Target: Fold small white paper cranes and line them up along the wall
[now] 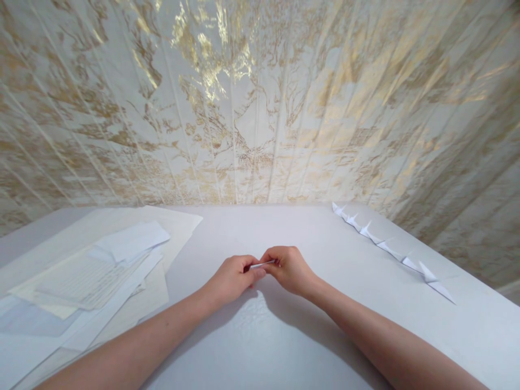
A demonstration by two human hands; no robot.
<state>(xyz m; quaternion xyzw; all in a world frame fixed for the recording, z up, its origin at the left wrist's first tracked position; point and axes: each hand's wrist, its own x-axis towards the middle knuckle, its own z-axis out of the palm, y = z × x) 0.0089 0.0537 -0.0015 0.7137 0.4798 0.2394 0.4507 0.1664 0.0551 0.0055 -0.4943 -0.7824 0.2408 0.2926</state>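
Note:
A small piece of folded white paper (261,264) is pinched between both hands above the middle of the table. My left hand (236,277) grips its left end, thumb toward me and fingers behind. At its right end my right hand (290,269) closes on it with thumb and curled fingers. The two hands almost touch, and most of the paper is hidden by the fingers. Along the right side of the table stands a row of several folded white paper cranes (384,246) with pointed wings and tips.
Loose sheets and scraps of paper (117,271), some with writing, lie overlapping on the left of the white table (260,346). Behind the table rises a wall (244,108) covered in white and gold patterned material. The table's right edge runs just past the cranes.

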